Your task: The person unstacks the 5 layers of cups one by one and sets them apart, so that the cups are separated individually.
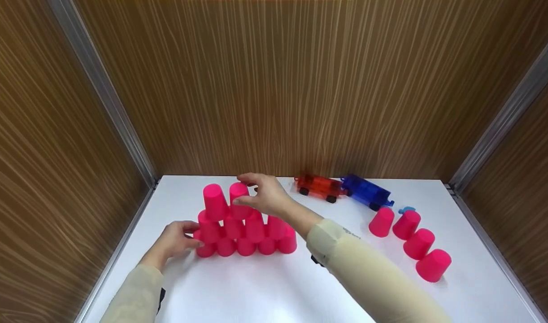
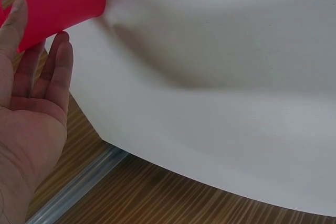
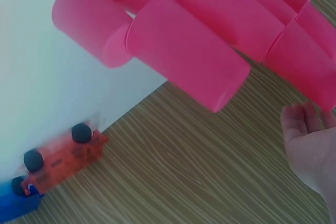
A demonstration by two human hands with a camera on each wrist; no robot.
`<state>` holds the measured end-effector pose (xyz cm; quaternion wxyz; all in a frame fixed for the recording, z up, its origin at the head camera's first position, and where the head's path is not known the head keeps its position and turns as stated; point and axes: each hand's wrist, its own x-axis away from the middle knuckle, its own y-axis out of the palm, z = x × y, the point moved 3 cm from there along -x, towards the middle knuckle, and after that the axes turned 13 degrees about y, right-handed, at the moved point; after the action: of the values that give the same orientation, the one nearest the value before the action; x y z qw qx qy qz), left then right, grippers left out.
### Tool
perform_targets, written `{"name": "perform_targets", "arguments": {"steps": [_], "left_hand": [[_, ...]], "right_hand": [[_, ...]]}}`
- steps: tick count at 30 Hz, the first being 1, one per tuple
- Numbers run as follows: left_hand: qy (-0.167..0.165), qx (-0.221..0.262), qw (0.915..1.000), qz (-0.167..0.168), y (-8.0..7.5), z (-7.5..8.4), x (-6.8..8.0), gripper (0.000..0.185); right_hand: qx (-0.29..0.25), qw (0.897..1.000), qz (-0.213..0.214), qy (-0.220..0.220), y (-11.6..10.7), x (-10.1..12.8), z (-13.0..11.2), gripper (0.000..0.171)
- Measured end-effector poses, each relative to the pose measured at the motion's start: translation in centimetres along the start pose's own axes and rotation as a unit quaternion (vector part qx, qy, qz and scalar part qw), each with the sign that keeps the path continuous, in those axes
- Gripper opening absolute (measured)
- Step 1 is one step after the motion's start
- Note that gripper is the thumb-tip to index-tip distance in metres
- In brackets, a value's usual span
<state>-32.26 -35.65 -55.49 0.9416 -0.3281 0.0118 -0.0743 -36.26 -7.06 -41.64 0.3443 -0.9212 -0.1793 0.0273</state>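
A pyramid of upturned pink cups [image 1: 245,229] stands on the white table [image 1: 274,287], left of centre. Its third row has two cups. My right hand [image 1: 247,190] reaches over from the right and holds the right-hand top cup [image 1: 237,192], fingers over its top and thumb on its side. In the right wrist view the stacked cups [image 3: 189,56] fill the top, with my palm [image 3: 310,145] at the lower right. My left hand [image 1: 191,235] rests with relaxed fingers against the bottom-left cup [image 1: 205,249]. The left wrist view shows straight fingers [image 2: 59,66] beside that cup [image 2: 63,3].
Several loose pink cups [image 1: 418,243] stand in a curved line at the right. A red toy wagon [image 1: 318,185] and a blue one [image 1: 366,190] sit at the table's back edge, with a small blue piece [image 1: 407,209] nearby. Wood-panel walls enclose three sides.
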Motion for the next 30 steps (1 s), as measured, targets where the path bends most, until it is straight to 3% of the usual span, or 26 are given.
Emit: {"name": "perform_targets", "arguments": {"steps": [9,16,24,30], "left_hand": [[-0.008,0.003,1.0000,-0.004,0.3,0.1,0.0,0.054],[-0.011,0.002,0.9999,-0.003,-0.1,-0.1,0.1,0.055],[-0.012,0.002,0.9999,-0.003,-0.5,-0.4,0.4,0.057],[-0.012,0.005,0.9999,-0.002,-0.6,-0.6,0.6,0.057]], "right_hand": [[-0.047,0.999,0.004,0.013,-0.1,0.3,0.6,0.065],[-0.082,0.996,0.034,-0.019,-3.0,1.2,1.8,0.061],[-0.088,0.992,0.079,-0.029,-8.2,3.0,6.9,0.056],[-0.085,0.991,0.097,0.028,-11.3,5.2,11.9,0.058]]}}
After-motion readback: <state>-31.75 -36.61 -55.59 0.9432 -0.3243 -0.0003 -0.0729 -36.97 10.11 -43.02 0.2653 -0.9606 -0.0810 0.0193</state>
